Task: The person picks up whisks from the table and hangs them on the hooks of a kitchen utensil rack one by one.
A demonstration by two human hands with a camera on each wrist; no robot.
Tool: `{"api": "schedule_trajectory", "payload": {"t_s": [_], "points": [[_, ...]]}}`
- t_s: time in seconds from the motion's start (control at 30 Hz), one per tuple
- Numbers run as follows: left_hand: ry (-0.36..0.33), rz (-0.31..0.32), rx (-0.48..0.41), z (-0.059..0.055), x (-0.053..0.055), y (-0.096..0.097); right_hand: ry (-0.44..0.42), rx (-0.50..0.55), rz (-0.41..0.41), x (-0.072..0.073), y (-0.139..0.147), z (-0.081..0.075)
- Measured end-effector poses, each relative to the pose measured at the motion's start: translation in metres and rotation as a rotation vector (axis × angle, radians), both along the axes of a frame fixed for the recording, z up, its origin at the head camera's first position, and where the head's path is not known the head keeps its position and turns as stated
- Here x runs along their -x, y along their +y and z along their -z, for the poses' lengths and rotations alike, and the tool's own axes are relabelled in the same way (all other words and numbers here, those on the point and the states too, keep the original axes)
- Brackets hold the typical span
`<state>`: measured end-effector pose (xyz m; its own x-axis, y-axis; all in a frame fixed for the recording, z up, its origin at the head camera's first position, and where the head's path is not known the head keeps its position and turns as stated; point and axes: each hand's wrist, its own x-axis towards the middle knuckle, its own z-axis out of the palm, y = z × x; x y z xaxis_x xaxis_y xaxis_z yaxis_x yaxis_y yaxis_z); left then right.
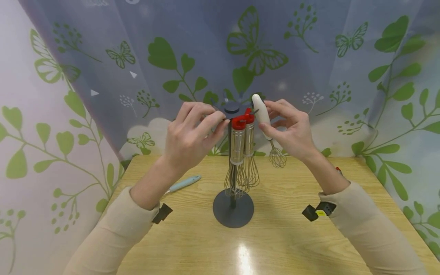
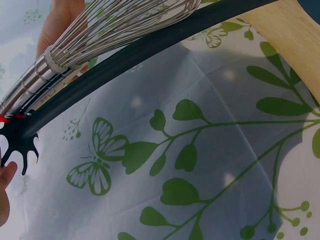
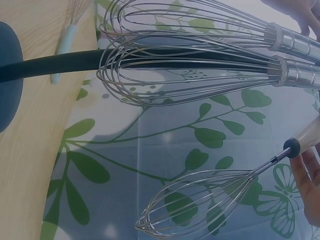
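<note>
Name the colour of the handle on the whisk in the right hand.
The handle is off-white, showing best in the head view.

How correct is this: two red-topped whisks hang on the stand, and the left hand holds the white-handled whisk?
Wrong side: in the head view, the right hand holds the white-handled whisk. Two red-topped whisks do hang on the stand.

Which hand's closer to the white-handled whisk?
Right. The right hand pinches its white handle; the left hand is at the top of the stand, across the red-ended whisks.
</note>
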<state>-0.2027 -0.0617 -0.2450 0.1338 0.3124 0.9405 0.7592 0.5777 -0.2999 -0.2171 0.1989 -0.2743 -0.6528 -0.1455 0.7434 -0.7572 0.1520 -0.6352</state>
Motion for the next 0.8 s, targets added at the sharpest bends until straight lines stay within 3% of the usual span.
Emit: {"api": "schedule_trajectory", "payload": {"t_s": [0.4, 0.8], "points": [[0.002, -0.006, 0.005, 0.0000, -0.0014, 0.0005, 0.004, -0.010, -0.009, 0.0002, 0.0007, 0.0008], [-0.054, 0.056, -0.009, 0.0022, -0.0019, 0.0012, 0.007, -0.040, -0.005, 0.0010, 0.0021, -0.0018]]}}
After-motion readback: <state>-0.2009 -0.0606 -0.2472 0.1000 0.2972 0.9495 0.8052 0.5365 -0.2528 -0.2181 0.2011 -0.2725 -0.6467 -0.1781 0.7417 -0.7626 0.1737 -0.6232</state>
